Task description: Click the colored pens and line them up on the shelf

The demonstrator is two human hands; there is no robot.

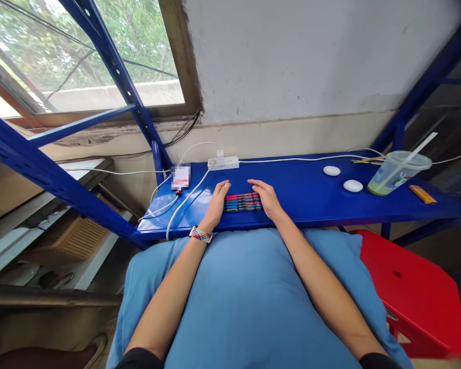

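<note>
Several pens (243, 202) with red, blue and dark barrels lie side by side on the blue shelf (292, 189), running left to right. At their left ends rests my left hand (216, 202), upright on its edge, fingers extended, with a patterned band at the wrist. My right hand (268, 198) stands against the right ends in the same way, its fingers stretched forward. The palms face each other with the pens between them, and neither hand's fingers wrap round anything. The pens' outer ends are partly hidden by the hands.
Behind the pens is a white power strip (228, 162) with cables. A blurred-out device (180, 177) lies left. On the right are two white oval objects (352, 186), a plastic cup (395, 174) with a straw and an orange packet (422, 194). A red stool (415, 292) stands lower right.
</note>
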